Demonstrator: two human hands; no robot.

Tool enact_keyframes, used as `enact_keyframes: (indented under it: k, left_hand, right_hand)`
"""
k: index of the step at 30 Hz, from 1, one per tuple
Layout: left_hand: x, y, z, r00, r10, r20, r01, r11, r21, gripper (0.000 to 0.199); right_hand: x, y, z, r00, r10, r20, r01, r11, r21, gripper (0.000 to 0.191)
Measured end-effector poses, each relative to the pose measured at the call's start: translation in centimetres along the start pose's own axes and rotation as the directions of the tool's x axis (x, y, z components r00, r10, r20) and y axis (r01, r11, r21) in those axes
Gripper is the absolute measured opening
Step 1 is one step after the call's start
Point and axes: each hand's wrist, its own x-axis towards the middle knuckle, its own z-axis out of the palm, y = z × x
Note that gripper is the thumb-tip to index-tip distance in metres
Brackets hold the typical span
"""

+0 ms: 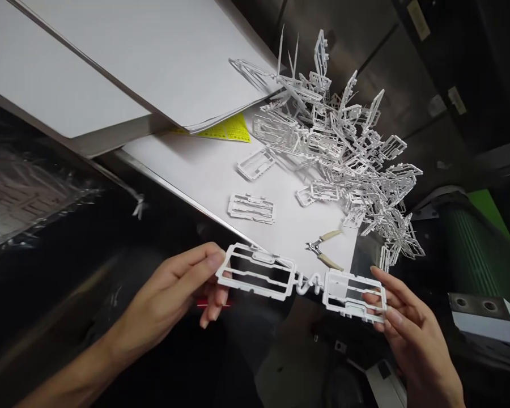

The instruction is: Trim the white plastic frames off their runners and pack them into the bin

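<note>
Two white plastic frames joined by a zigzag runner form one piece [257, 273], held up in front of the table's edge. My left hand [187, 286] pinches its left end between thumb and fingers. At the right end, my right hand [412, 328] grips the other frame, with the thumb in front and fingers behind. Beyond the piece, nippers [323, 249] with cream handles lie spread on the white table [187, 175]. Two separate white frames, one nearer [251, 208] and one farther [256, 165], rest on the table.
A large tangled heap of white frames [344, 147] covers the table's far right side. Stacked white sheets [153, 51] lie at upper left, over a yellow sheet [227, 129]. Clear plastic wrapping [29, 192] is at far left. A green ribbed object [463, 243] stands at right.
</note>
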Motion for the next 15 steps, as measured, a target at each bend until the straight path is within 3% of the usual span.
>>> enact_keyframes:
  k: [7,10,13,15]
  left_hand:
    - [-0.4,0.2,0.2,0.998,-0.062,-0.011,0.062,0.998,0.021,0.051]
    - [-0.4,0.0,-0.1,0.995,-0.097,0.021,0.097,0.995,0.019,0.05]
    - [-0.2,-0.1,-0.5,0.993,-0.11,0.032,0.111,0.992,-0.055,0.052]
    - [-0.2,0.0,-0.7,0.991,-0.131,0.032,0.134,0.986,-0.102,0.054]
  right_hand:
    - [-0.8,-0.1,0.5,0.997,-0.068,0.037,0.071,0.996,-0.063,0.056]
    - [-1.1,0.1,0.8,0.98,-0.191,0.059,0.199,0.962,-0.186,0.044]
    - [-0.9,0.8,0.6,0.895,-0.425,0.137,0.445,0.817,-0.368,0.022]
    - [-0.4,1.4,0.3,0.815,-0.532,0.231,0.578,0.71,-0.403,0.025]
